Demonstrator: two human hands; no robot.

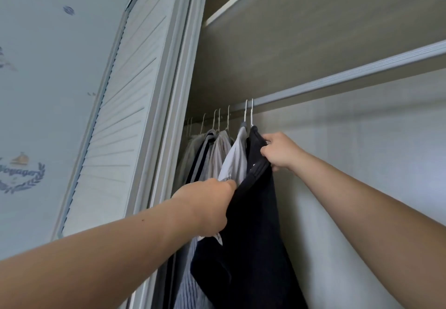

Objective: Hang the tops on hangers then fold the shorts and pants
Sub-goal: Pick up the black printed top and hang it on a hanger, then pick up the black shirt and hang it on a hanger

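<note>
A dark navy top (253,231) hangs from a white hanger (251,113) hooked over the wardrobe rail (337,79). My right hand (280,151) pinches the top's right shoulder just below the hanger hook. My left hand (207,207) grips the top's left shoulder edge lower down. A white shirt (236,159) hangs on the neighbouring hanger just to the left of it.
Several more grey and striped tops (207,149) hang further left on the rail. A white louvred sliding door (113,125) stands at the left. The wardrobe's beige back wall (362,151) lies to the right, with bare rail there. A shelf (289,31) runs above.
</note>
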